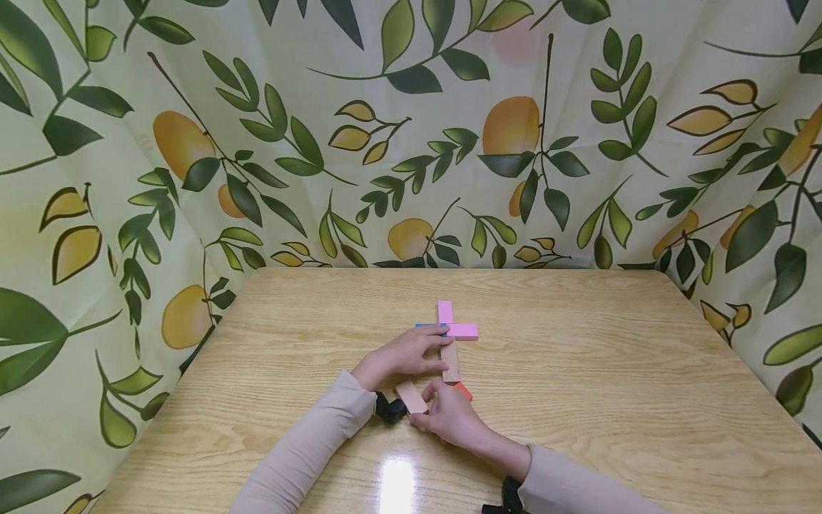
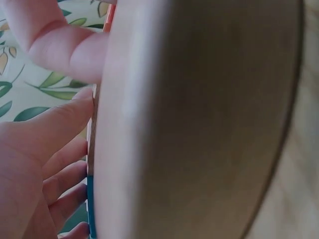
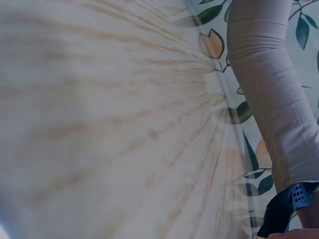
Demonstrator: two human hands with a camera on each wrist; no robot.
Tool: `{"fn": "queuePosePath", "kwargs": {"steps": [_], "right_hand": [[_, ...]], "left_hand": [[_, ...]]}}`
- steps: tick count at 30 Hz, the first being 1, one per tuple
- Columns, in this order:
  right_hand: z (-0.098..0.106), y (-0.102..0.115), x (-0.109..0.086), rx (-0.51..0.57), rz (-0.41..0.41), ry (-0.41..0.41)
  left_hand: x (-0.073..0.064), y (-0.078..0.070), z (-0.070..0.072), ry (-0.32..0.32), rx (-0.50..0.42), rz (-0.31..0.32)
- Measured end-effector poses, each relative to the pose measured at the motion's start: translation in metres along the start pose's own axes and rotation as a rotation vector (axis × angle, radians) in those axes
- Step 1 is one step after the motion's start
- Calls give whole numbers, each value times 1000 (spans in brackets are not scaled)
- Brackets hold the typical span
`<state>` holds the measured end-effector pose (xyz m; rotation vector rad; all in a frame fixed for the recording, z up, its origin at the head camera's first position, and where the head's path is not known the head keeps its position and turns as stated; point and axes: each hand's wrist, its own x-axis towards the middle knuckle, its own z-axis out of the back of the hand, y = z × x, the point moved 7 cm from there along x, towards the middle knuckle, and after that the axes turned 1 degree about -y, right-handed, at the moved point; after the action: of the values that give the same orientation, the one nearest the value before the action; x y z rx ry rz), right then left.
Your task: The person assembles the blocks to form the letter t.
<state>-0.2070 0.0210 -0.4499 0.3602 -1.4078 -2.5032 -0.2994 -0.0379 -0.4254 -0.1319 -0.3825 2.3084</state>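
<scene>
My left hand [image 1: 407,353] rests its fairly straight fingers on the blocks laid in a cross-like shape. They lie over part of the blue block [image 1: 424,326] and along the left side of a wooden block [image 1: 451,360]. Two pink blocks, one upright in line [image 1: 445,311] and one crosswise [image 1: 464,331], join at the far end. A red block [image 1: 464,390] shows partly beyond my right hand [image 1: 452,415]. Between its thumb and forefinger, the right hand pinches the near end of a pale wooden block [image 1: 411,397]. In the left wrist view, the left hand [image 2: 45,149] reaches along the row.
The wood-grain table [image 1: 578,371] reaches back to a leaf-and-fruit patterned cloth [image 1: 462,178]. Black wrist devices sit at the left wrist [image 1: 390,408] and the right wrist [image 1: 507,496]. A sleeve [image 3: 269,94] fills the right of the right wrist view.
</scene>
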Motion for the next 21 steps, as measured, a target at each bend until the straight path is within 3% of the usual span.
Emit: {"fn": "queuePosePath", "kwargs": {"steps": [15,21], "right_hand": [[2,-1,-3,12,-4,9],[4,-2,-5,4,7,6]], "left_hand": [[0,2,-1,29,-13,33],[0,1,-1,19,-4,19]]}}
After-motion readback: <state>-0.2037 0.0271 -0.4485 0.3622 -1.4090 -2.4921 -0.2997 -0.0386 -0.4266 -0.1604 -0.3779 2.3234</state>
